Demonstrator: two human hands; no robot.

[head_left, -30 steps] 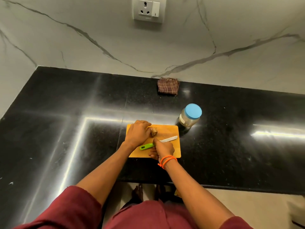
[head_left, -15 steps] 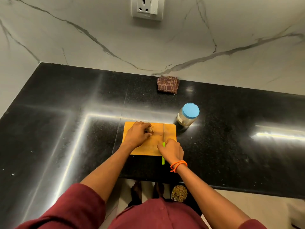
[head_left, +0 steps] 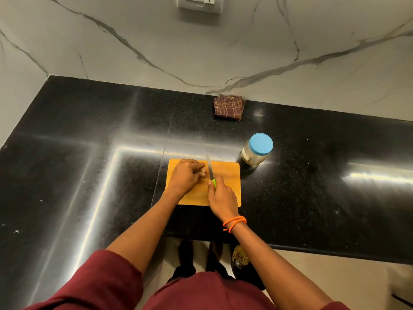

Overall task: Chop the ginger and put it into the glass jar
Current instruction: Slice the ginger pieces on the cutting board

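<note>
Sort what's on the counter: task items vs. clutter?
In use:
ginger, held by left hand
knife, gripped by right hand
cutting board
glass jar, blue lid on

Lying about:
checked cloth by the wall
wall socket

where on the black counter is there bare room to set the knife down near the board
Bare black counter lies right of the orange cutting board, in front of the blue-lidded glass jar. More lies left of the board. The board is crowded: left hand on ginger, right hand gripping the green-handled knife.
</note>
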